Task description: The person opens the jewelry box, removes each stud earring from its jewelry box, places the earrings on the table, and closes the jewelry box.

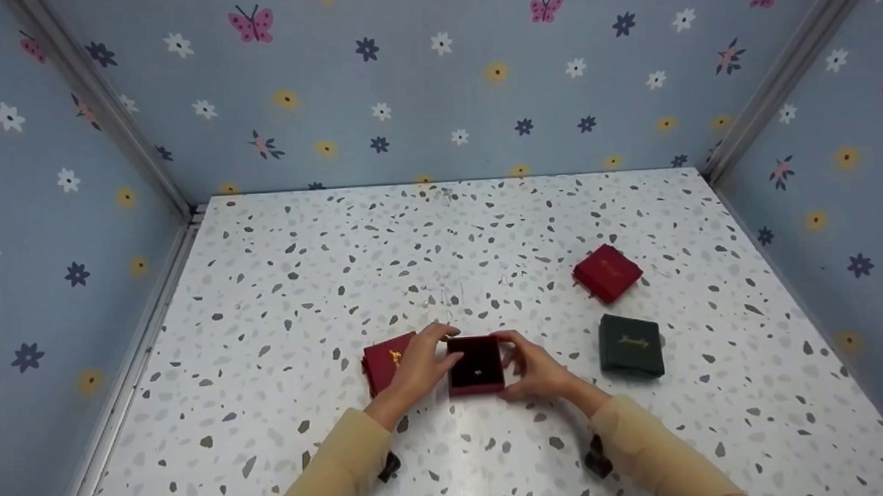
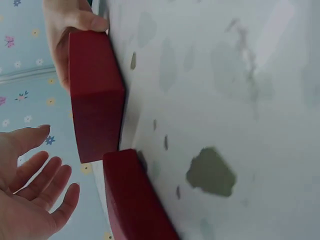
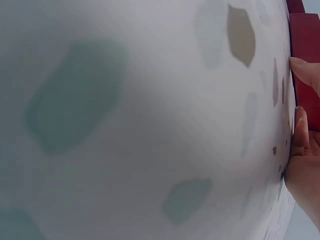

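Observation:
A small red jewelry box (image 1: 476,391) stands uncovered on the table, with a dark lining and a small shiny piece in it. My right hand (image 1: 537,369) grips its right side, thumb at the near corner and fingers at the far one. My left hand (image 1: 418,365) is over the box's left edge, fingers spread. In the left wrist view that left hand (image 2: 35,187) is apart from the red box (image 2: 95,90), holding nothing. A flat red piece with gold lettering (image 1: 378,362) lies just left of the box, partly hidden under my left hand.
Toward the right are a red box with gold lettering (image 1: 608,273), turned at an angle, and a dark green box (image 1: 631,346) nearer me. The speckled white table (image 1: 325,267) ends at flowered blue panels (image 1: 435,79) on the back and sides.

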Demonstrator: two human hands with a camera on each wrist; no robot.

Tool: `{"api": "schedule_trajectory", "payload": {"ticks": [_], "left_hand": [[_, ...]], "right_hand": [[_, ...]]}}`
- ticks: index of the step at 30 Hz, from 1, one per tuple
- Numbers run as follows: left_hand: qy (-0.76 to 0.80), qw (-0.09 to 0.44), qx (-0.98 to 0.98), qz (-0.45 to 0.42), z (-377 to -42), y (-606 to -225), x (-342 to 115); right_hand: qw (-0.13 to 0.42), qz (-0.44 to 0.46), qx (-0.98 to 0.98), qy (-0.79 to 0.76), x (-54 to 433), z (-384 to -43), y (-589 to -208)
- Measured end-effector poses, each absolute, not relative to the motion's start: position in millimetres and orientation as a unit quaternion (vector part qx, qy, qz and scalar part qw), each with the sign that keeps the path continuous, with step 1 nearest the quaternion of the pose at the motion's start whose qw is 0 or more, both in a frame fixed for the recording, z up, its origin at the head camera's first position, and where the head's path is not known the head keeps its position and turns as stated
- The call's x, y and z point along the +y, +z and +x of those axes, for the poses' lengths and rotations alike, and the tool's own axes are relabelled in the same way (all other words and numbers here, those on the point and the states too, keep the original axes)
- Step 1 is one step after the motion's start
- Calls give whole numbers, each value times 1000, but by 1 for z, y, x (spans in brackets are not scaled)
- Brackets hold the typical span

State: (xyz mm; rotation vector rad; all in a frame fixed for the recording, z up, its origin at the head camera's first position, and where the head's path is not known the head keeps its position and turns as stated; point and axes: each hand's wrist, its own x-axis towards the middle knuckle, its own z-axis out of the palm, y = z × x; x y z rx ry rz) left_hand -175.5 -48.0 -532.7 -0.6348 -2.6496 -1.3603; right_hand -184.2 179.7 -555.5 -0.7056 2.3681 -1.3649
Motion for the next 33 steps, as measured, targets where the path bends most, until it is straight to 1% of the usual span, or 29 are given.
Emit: {"api": "schedule_trajectory", "payload": {"ticks": [4,8,18,23,29,33], "left_hand": [[-450,45,-862,-227,-173,-536,-43],[-449,43,-858,-245,-171,-541,-39],[-434,-2,-868,-242,-168,-549,-33],[-422,3,-872,-249,-168,-553,-32],[-406,5,-877,-257,-170,-554,-30],[-387,12,-884,-263,-169,-554,-29]], "right_hand": [[148,-258,829,-474,183,-189,-568],[136,-281,820,-480,184,-191,-571],[141,-277,819,-482,184,-191,-571],[132,-277,827,-472,183,-188,-567],[129,-283,815,-488,177,-180,-548],[133,-278,824,-475,180,-183,-556]]}}
